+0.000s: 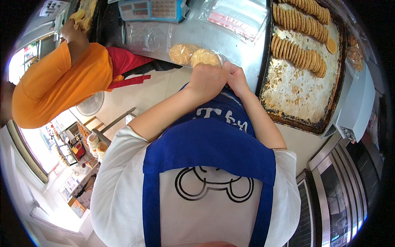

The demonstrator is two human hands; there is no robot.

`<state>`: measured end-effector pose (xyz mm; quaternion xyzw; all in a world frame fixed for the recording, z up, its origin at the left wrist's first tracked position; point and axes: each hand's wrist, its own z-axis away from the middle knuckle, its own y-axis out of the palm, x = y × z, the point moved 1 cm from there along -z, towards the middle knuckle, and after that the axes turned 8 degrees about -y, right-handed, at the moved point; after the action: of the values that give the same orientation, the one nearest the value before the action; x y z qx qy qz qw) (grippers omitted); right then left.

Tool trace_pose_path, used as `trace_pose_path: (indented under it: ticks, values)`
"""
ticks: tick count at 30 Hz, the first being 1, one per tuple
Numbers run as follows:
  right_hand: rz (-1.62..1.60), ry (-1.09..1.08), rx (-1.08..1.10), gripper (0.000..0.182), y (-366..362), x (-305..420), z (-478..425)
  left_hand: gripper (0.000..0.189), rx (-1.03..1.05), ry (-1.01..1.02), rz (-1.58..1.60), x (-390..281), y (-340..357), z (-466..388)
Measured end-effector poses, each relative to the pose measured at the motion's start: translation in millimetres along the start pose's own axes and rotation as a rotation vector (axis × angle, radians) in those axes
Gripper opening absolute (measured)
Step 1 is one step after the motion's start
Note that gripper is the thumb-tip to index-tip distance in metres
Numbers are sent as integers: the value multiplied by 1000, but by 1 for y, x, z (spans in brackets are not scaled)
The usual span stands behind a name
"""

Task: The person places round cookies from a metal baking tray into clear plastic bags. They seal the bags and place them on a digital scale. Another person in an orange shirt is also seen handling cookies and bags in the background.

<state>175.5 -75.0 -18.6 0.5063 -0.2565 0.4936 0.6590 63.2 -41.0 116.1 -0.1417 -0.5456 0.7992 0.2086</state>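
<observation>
My left hand (pixel 209 78) and my right hand (pixel 237 77) are close together at the front edge of the metal table. Both pinch the gathered end of a clear plastic bag (pixel 221 58). Inside it are round, pale golden cookies (pixel 205 57), in at least two stacks that lie on their sides, pointing left and away from me. My left hand covers part of the bag's near side. The fingertips and the exact grip on the plastic are partly hidden.
A dark baking tray (pixel 296 95) with rows of thin round cookies (pixel 299 55) stands right. Beyond my hands on the metal table (pixel 197 34) lie clear bags (pixel 237 18) and a blue-framed scale (pixel 151 10). At left, a person in orange (pixel 61 83) reaches toward another tray.
</observation>
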Motion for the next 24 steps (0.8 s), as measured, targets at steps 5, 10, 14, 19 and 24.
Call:
trace_pose_path:
  ticks: [5,10,14,19,24]
  values:
    - [-218,65,25,9,3,-13,-5,31,-271,265,135,-7,17,0]
    - [-340,-54,117,19,6,-31,-10,49,-338,354,226,-13,32,-1]
    - [-370,80,0,20,14,-22,-5,48,-311,376,191,-18,46,2]
    - [-419,231,-220,23,24,8,-2,44,-210,261,216,-15,18,-1]
    - [780,-313,154,25,47,142,35,44,-461,21,667,45,-36,19]
